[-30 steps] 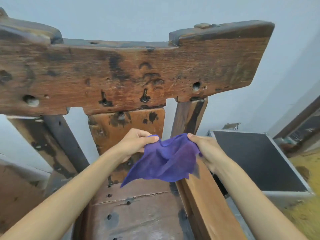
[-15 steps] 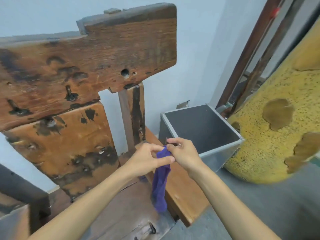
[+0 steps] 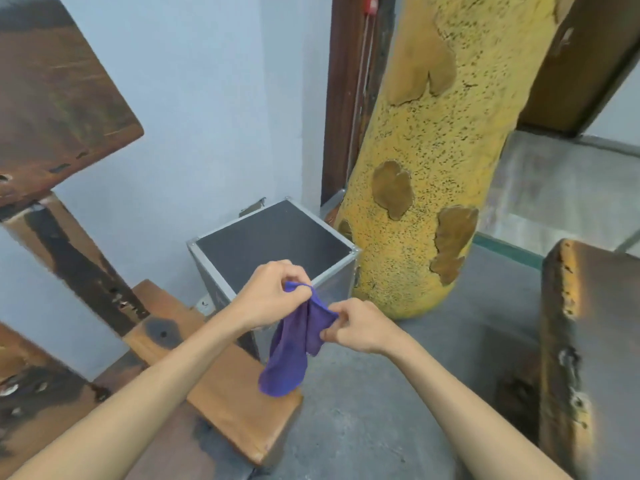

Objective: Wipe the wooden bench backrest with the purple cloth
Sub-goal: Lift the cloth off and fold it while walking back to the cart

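The purple cloth (image 3: 294, 344) hangs bunched between my hands, in front of me and to the right of the bench. My left hand (image 3: 270, 296) pinches its top edge; my right hand (image 3: 356, 327) pinches a fold just below and to the right. The wooden bench backrest (image 3: 59, 105) is a dark, worn plank at the upper left, blurred, with its upright post (image 3: 72, 258) below it. The bench's orange-brown side rail (image 3: 221, 379) runs under my left forearm. Neither hand touches the backrest.
A metal-edged box with a black top (image 3: 273, 237) stands against the pale wall beyond my hands. A big yellow speckled column (image 3: 436, 168) rises to its right. Another dark wooden piece (image 3: 588, 358) stands at the right edge. Grey floor (image 3: 381, 410) lies below.
The view has swung right, so the backrest slid to the left edge. The cloth went from spread wide between my hands to gathered and hanging down, now off to the bench's right side.
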Demonstrator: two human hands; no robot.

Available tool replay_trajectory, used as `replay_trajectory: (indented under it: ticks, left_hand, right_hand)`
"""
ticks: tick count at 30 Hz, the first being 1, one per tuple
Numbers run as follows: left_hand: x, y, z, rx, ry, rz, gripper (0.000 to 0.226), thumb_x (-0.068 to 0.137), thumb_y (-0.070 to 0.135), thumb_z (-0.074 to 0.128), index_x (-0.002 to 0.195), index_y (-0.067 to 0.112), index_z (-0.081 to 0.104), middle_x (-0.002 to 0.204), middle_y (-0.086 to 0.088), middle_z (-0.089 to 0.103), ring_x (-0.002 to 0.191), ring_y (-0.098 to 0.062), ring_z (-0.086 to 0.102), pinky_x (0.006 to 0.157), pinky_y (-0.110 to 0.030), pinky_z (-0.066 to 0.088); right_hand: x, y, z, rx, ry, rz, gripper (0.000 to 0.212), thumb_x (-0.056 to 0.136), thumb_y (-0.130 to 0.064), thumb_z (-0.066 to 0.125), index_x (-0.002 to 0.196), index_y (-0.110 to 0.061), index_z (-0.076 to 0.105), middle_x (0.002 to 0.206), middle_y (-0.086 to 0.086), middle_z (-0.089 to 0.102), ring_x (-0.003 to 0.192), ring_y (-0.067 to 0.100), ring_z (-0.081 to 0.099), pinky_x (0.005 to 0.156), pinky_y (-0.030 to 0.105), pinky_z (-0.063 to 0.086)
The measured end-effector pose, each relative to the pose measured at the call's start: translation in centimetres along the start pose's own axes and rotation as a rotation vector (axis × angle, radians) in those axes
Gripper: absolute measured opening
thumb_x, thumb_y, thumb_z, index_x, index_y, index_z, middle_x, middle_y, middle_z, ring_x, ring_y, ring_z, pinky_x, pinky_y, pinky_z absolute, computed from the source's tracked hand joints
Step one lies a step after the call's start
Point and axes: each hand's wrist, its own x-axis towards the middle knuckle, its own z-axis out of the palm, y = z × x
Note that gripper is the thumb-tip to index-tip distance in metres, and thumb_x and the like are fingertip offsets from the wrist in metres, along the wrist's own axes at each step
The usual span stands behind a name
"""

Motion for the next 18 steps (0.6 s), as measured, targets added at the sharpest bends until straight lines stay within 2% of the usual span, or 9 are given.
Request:
replay_trajectory:
  ticks: [2, 4, 5, 7, 9, 13, 18]
  left_hand:
    - [1.5, 1.0, 0.9, 0.012, -0.012, 0.012, 0.016, 0.075, 0.023, 0.059, 0.067, 0.028, 0.072, 0.082, 0.002, 0.066, 0.07, -0.008, 0.061, 0.063, -0.012, 0.042]
    - [3.9, 1.9, 3.0, 0.027, -0.049, 0.041, 0.018, 0.079, 0.018, 0.061, 0.068, 0.028, 0.072, 0.082, 0.002, 0.065, 0.071, -0.008, 0.06, 0.063, -0.011, 0.041]
    - [4.9, 2.2, 3.8, 0.041, -0.058, 0.04, 0.019, 0.08, 0.017, 0.062, 0.068, 0.027, 0.071, 0.082, 0.002, 0.064, 0.072, -0.009, 0.06, 0.063, -0.011, 0.04]
    - [7.4, 2.7, 6.2, 0.032, -0.102, 0.042, 0.02, 0.082, 0.017, 0.061, 0.068, 0.028, 0.071, 0.082, 0.004, 0.065, 0.073, -0.008, 0.06, 0.067, -0.016, 0.042]
    - [10.1, 3.2, 8.5, 0.006, -0.152, 0.022, 0.021, 0.082, 0.017, 0.059, 0.068, 0.027, 0.071, 0.081, 0.009, 0.067, 0.073, -0.008, 0.06, 0.071, -0.024, 0.046]
    - [15.4, 4.1, 12.7, -0.035, -0.232, 0.016, 0.021, 0.082, 0.019, 0.056, 0.071, 0.026, 0.073, 0.072, 0.017, 0.069, 0.067, -0.002, 0.058, 0.068, -0.025, 0.046]
    - [23.2, 6.0, 19.0, -0.067, -0.316, 0.077, 0.022, 0.084, 0.013, 0.057, 0.069, 0.021, 0.071, 0.075, 0.009, 0.071, 0.066, 0.001, 0.058, 0.067, -0.025, 0.045]
  right_hand:
    - [0.1, 2.7, -0.6, -0.069, 0.0, 0.019, 0.019, 0.077, -0.038, 0.071, 0.086, -0.022, 0.068, 0.083, 0.0, 0.072, 0.088, 0.023, 0.067, 0.078, 0.034, 0.054]
    - [-0.4, 6.2, -2.3, -0.092, 0.034, 0.05, 0.02, 0.083, -0.04, 0.071, 0.101, -0.033, 0.073, 0.101, -0.001, 0.072, 0.101, 0.023, 0.066, 0.083, 0.032, 0.05]
    - [-0.4, 7.8, -3.1, -0.096, 0.063, 0.045, 0.022, 0.085, -0.039, 0.07, 0.107, -0.034, 0.074, 0.11, 0.002, 0.071, 0.107, 0.023, 0.065, 0.087, 0.032, 0.051]
    - [-0.7, 10.9, -5.4, -0.107, 0.16, 0.057, 0.017, 0.088, -0.037, 0.07, 0.103, -0.031, 0.075, 0.115, 0.004, 0.066, 0.107, 0.024, 0.066, 0.09, 0.034, 0.052]
    - [-1.0, 14.0, -7.7, -0.11, 0.237, 0.052, 0.008, 0.087, -0.039, 0.072, 0.09, -0.032, 0.072, 0.11, -0.003, 0.062, 0.099, 0.019, 0.066, 0.088, 0.034, 0.053]
    - [-1.8, 18.5, -11.5, -0.165, 0.277, 0.035, 0.016, 0.082, -0.045, 0.073, 0.084, -0.033, 0.063, 0.099, -0.015, 0.057, 0.094, 0.008, 0.064, 0.079, 0.031, 0.049]
    - [-0.6, 23.6, -16.7, -0.025, 0.358, 0.03, 0.013, 0.079, -0.021, 0.072, 0.076, -0.02, 0.06, 0.077, -0.007, 0.068, 0.079, 0.012, 0.065, 0.077, 0.036, 0.054]
